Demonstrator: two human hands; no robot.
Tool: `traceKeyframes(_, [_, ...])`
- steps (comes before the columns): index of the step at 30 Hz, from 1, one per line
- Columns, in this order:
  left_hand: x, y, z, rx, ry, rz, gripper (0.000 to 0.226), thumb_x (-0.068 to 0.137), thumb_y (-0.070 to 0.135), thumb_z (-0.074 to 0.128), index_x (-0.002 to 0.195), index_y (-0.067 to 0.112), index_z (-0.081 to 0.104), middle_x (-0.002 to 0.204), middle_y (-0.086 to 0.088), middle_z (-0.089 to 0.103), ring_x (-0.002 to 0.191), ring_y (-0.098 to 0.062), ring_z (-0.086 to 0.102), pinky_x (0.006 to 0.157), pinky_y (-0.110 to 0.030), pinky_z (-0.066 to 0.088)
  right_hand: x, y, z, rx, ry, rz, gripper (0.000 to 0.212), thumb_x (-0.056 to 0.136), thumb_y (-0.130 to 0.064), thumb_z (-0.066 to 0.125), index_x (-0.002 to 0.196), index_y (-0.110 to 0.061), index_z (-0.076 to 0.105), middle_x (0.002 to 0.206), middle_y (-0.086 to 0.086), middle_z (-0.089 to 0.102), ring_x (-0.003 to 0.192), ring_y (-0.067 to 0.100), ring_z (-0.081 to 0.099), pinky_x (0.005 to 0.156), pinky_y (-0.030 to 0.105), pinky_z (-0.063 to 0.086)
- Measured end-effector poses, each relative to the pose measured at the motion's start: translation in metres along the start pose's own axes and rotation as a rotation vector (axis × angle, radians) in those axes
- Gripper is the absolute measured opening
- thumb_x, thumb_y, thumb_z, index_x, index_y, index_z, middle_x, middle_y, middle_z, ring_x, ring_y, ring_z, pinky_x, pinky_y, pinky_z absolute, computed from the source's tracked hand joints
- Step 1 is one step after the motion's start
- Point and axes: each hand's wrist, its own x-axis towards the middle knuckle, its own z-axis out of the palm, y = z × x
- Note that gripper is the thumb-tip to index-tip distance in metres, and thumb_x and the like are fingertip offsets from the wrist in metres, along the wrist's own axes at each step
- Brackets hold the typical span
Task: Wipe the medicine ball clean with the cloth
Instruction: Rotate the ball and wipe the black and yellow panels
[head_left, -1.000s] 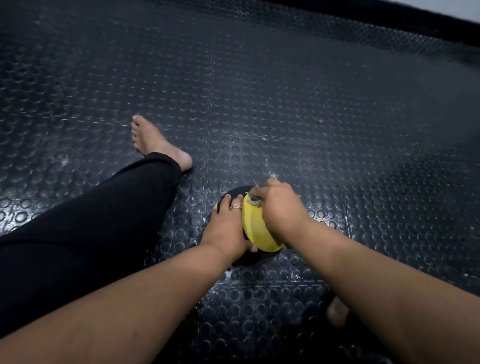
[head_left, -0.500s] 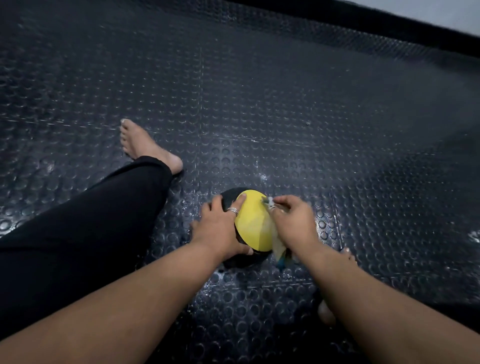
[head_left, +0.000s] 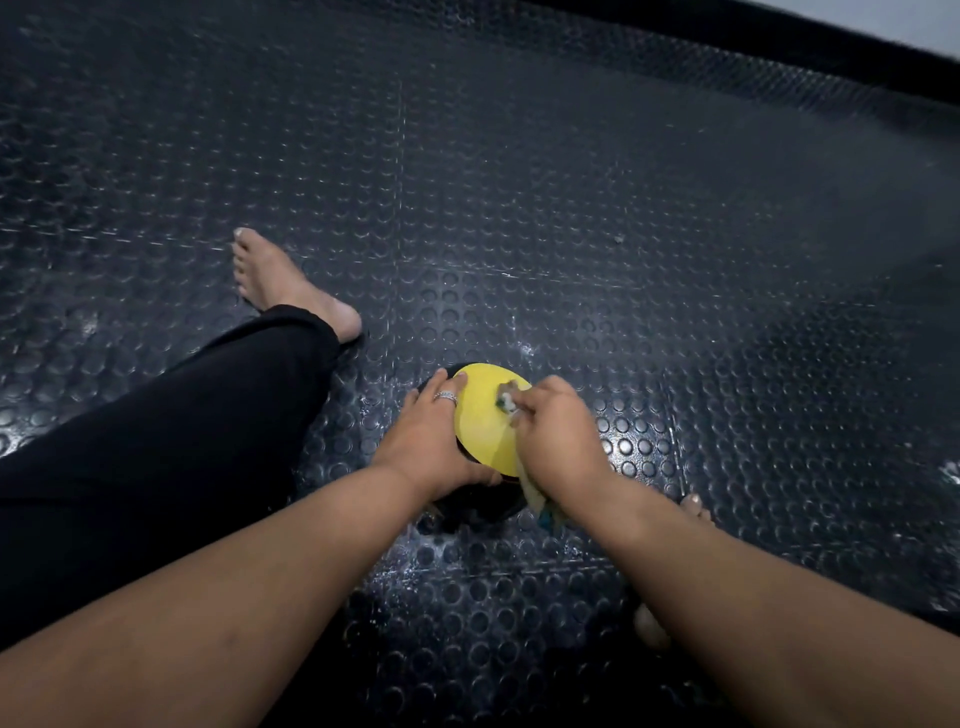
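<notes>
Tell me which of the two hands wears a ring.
The left hand, steadying the medicine ball; the right hand shows none and grips the cloth.

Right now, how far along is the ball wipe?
Mid-wipe. Done: cloth picked up, ball braced. In hand: the left hand steadies the medicine ball on the studded floor while the right hand grips the cloth against the yellow panel. Left: the black sides and hidden underside; cleanliness cannot be judged here.
</notes>
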Motion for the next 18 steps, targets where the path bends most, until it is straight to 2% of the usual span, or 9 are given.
traceKeyframes(2, [0.001,0.0,0.0,0.0,0.006,0.004,0.131,0.056,0.045,0.091,0.156,0.026,0.009,0.164,0.008,0.001,0.15,-0.021,0.006,0.12,-0.042,0.02,-0.004,-0.003,0.004,0.02,0.029,-0.048,0.031,0.092,-0.003,0.048,0.115,-0.01,0.067,0.098,0.004,0.051,0.093,0.021,0.053,0.084,0.022,0.04])
traceKeyframes(4, [0.0,0.003,0.0,0.011,0.013,0.016,0.129,0.058,0.047,0.09,0.156,0.026,0.009,0.164,0.008,0.002,0.15,-0.021,0.006,0.12,-0.042,0.02,0.006,0.001,0.001,0.026,0.045,0.057,0.032,0.092,-0.002,0.046,0.114,-0.01,0.067,0.101,0.003,0.052,0.095,0.021,0.053,0.08,0.019,0.036])
traceKeyframes(7, [0.001,0.007,0.0,0.038,0.019,0.027,0.128,0.059,0.048,0.089,0.156,0.026,0.009,0.164,0.007,0.003,0.15,-0.023,0.006,0.121,-0.041,0.018,0.024,0.005,-0.003,0.002,0.043,0.242,0.034,0.091,-0.002,0.044,0.115,-0.009,0.066,0.117,0.009,0.055,0.102,0.026,0.054,0.074,0.021,0.036])
traceKeyframes(9, [0.001,0.007,0.0,0.04,0.018,0.025,0.128,0.059,0.048,0.089,0.156,0.025,0.009,0.164,0.007,0.002,0.15,-0.023,0.005,0.12,-0.04,0.017,0.025,-0.001,-0.003,-0.001,0.036,0.287,0.036,0.09,0.0,0.042,0.117,-0.011,0.064,0.119,0.008,0.053,0.099,0.023,0.053,0.071,0.019,0.033])
traceKeyframes(14, [-0.003,0.003,0.0,0.041,0.01,0.003,0.129,0.058,0.044,0.091,0.156,0.025,0.009,0.164,0.006,0.002,0.15,-0.022,0.007,0.118,-0.041,0.022,-0.007,-0.006,0.007,-0.075,0.048,-0.019,0.035,0.09,0.001,0.044,0.116,-0.009,0.066,0.092,0.002,0.044,0.092,0.027,0.053,0.076,0.025,0.039])
traceKeyframes(16, [-0.005,0.006,0.001,0.066,-0.001,0.009,0.128,0.06,0.045,0.09,0.156,0.025,0.008,0.164,0.007,0.0,0.15,-0.024,0.005,0.118,-0.043,0.022,-0.004,-0.001,0.005,-0.053,0.055,-0.009,0.034,0.09,0.001,0.045,0.114,-0.008,0.067,0.094,0.002,0.046,0.092,0.026,0.053,0.079,0.026,0.041])
traceKeyframes(18, [-0.005,0.01,0.001,0.092,0.0,0.011,0.126,0.062,0.047,0.088,0.156,0.027,0.006,0.164,0.009,-0.002,0.15,-0.025,0.002,0.117,-0.045,0.022,0.009,0.004,-0.001,-0.038,0.041,0.106,0.032,0.09,0.0,0.044,0.111,-0.006,0.068,0.102,0.007,0.052,0.095,0.026,0.054,0.079,0.024,0.039])
